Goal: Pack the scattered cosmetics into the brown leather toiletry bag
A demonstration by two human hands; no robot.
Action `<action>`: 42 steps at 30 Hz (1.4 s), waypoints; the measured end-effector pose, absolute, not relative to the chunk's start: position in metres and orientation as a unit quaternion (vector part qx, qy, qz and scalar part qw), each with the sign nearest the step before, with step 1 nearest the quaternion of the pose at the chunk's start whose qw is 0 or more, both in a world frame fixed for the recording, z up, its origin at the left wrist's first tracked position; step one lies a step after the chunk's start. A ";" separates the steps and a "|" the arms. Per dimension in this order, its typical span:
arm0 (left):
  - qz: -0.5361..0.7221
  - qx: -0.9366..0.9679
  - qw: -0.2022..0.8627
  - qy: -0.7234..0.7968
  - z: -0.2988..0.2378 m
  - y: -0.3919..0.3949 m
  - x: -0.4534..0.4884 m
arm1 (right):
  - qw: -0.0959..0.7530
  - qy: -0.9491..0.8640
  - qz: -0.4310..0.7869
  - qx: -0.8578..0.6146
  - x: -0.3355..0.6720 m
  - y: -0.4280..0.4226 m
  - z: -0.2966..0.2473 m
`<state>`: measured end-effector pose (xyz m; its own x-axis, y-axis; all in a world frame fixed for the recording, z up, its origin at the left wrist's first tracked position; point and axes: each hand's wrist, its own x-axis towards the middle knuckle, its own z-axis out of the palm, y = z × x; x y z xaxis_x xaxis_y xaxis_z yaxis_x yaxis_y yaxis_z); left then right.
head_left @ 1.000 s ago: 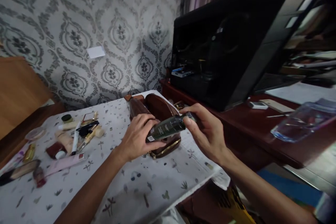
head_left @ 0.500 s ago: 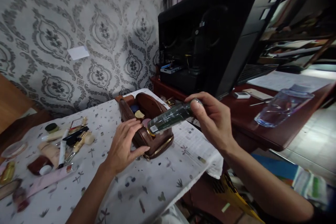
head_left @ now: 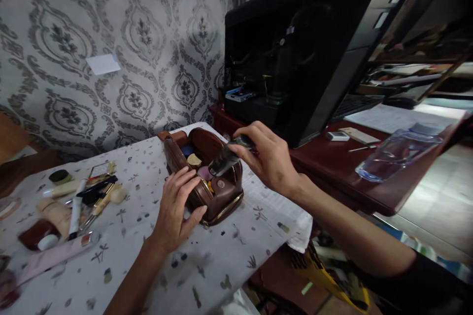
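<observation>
A brown leather cosmetic bag (head_left: pixel 231 192) stands unzipped on the cloth-covered table, with a gold-coloured round item (head_left: pixel 194 160) and other small things showing inside. My left hand (head_left: pixel 177 202) grips the bag's near side, fingers over the rim of the opening and thumb lower down by the zip. In my right hand (head_left: pixel 264 155) is a dark green, glossy bottle (head_left: pixel 223 160), held by its upper end between thumb and fingers. It tilts down to the left, its lower end at the bag's mouth. Whether it touches the contents I cannot tell.
Cosmetics lie to the left, among them a pink tube (head_left: pixel 55 256), a white tube (head_left: pixel 76 206) and a brown jar (head_left: pixel 39 234). A black computer case (head_left: pixel 266 108) stands behind on a red-brown desk (head_left: pixel 332 172), with a clear bottle (head_left: pixel 395 152) lying there.
My right hand has moved left and slightly up with the bottle, bringing it over the bag's opening at a steeper tilt. My left hand stays on the bag. The view has shifted slightly.
</observation>
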<state>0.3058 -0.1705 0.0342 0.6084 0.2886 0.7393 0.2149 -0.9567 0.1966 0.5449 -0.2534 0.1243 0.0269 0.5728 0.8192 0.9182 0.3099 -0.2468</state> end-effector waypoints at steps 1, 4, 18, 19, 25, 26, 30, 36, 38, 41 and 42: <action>0.421 0.895 0.044 0.138 0.034 -0.170 0.306 | 0.442 -0.684 -0.182 -0.550 0.544 -0.244 0.124; 0.416 0.898 0.049 0.134 0.035 -0.170 0.304 | 0.417 -0.709 -0.158 -0.546 0.543 -0.221 0.127; 0.405 0.903 0.058 0.129 0.033 -0.172 0.303 | 0.338 -0.706 -0.159 -0.601 0.548 -0.175 0.122; 0.403 0.904 0.058 0.130 0.033 -0.172 0.303 | 0.315 -0.709 -0.160 -0.610 0.547 -0.173 0.118; 0.398 0.905 0.062 0.137 0.032 -0.173 0.303 | 0.232 -0.712 -0.189 -0.636 0.546 -0.167 0.107; 0.398 0.905 0.062 0.137 0.032 -0.173 0.303 | 0.230 -0.712 -0.191 -0.635 0.546 -0.166 0.107; 0.402 0.906 0.057 0.124 0.032 -0.173 0.303 | 0.222 -0.713 -0.177 -0.641 0.546 -0.159 0.109; 0.406 0.905 0.052 0.115 0.033 -0.172 0.303 | 0.163 -0.728 -0.130 -0.654 0.545 -0.152 0.114; 0.406 0.905 0.051 0.115 0.032 -0.172 0.304 | 0.134 -0.739 -0.114 -0.650 0.545 -0.150 0.119; 0.407 0.905 0.051 0.114 0.031 -0.172 0.304 | 0.087 -0.758 -0.097 -0.639 0.545 -0.147 0.130; 0.407 0.905 0.051 0.114 0.031 -0.172 0.304 | 0.070 -0.763 -0.091 -0.636 0.546 -0.147 0.135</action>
